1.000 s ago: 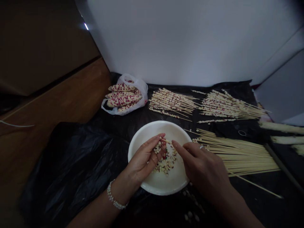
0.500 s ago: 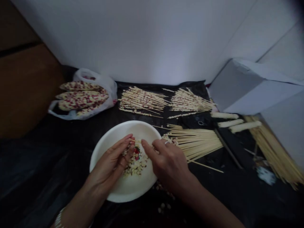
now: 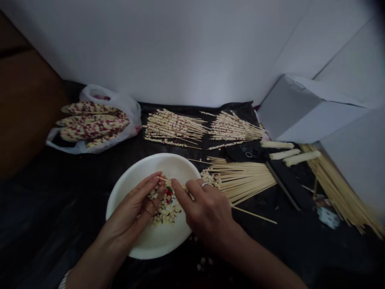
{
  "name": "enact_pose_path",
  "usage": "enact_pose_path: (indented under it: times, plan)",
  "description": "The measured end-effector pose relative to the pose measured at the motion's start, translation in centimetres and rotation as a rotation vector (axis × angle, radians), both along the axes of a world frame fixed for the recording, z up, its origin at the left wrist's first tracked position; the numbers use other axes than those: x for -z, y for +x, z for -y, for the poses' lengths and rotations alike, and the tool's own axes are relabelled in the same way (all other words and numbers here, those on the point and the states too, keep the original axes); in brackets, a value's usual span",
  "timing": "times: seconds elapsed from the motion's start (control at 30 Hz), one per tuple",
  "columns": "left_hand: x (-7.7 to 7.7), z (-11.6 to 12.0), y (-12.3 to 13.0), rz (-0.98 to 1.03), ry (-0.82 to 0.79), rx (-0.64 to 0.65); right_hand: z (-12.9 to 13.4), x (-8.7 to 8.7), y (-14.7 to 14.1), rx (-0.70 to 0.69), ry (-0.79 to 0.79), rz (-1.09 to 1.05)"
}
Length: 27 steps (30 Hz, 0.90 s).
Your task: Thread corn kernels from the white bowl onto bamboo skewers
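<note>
Above a white bowl, a thin bamboo skewer spans the gap between my two hands. My left hand is closed at its tip, thumb and fingers pinched together; any kernel between them is too small to make out. My right hand, with a ring on one finger, is closed around the skewer farther along, and its index finger points toward the tip. Pale corn kernels lie in the bowl beneath, with a red and green patch showing among them. More loose kernels lie beside the bowl, partly behind my right hand.
Bare skewers fan out at right. Two groups of kernel-threaded skewers lie at the back. Speckled corn cobs fill a plastic bag at left. Stripped cobs, long sticks and a white box stand right.
The whole scene has slid a little left in view as the head turned. Both hands keep nearly the same pose over the bowl, still at the skewer.
</note>
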<state>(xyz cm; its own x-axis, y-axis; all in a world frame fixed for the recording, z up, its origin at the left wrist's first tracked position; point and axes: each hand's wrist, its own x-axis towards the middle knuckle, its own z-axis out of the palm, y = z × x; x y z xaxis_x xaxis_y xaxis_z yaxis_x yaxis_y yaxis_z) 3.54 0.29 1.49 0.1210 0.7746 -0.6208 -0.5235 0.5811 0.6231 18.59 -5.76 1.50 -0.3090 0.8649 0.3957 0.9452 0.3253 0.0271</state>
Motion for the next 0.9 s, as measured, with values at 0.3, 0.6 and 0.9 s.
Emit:
enact_pose_path:
  times: [0.3,0.6,0.9]
  plan:
    - [1.1,0.1,-1.6,0.105,0.027,0.049,0.1,0.4,-0.8,-0.045,0.090,0.002]
    - [1.8,0.7,-1.9,0.119,0.118,0.179,0.1,0.6,-1.5,-0.048,0.125,0.004]
    - [0.6,0.1,-2.4,0.350,-0.003,0.174,-0.2,0.6,-0.5,0.019,0.124,-0.034]
